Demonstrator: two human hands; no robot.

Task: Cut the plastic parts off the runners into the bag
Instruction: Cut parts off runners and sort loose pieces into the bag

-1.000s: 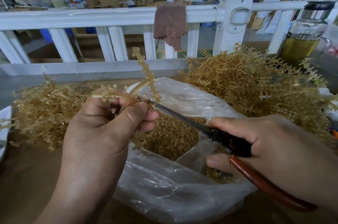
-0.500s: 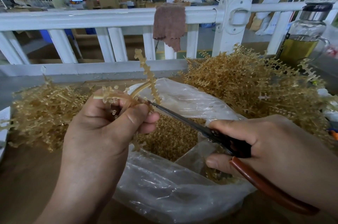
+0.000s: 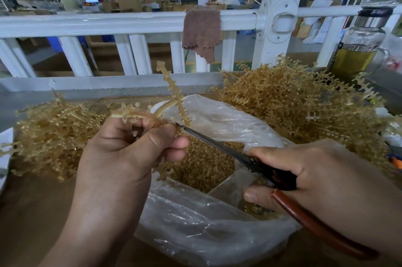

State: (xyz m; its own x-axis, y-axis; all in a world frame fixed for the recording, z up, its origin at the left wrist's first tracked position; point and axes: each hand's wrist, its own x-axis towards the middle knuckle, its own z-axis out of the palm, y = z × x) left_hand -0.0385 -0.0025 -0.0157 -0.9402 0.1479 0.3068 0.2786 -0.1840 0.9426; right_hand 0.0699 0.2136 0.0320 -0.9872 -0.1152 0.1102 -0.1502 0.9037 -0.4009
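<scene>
Left hand (image 3: 130,153) grips one runner (image 3: 174,92) directly over the single open bag (image 3: 206,234) so snipped parts drop onto the cut parts (image 3: 202,166) inside, right hand (image 3: 326,177) clenches the one pair of scissors (image 3: 217,142), tips at the runner; two runner piles flank the bag, left pile (image 3: 50,131) and right pile (image 3: 304,101).

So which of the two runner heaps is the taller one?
The right heap, beside the glass bottle of yellow liquid; it rises well above the bag, while the left heap lies lower and flatter.
</scene>
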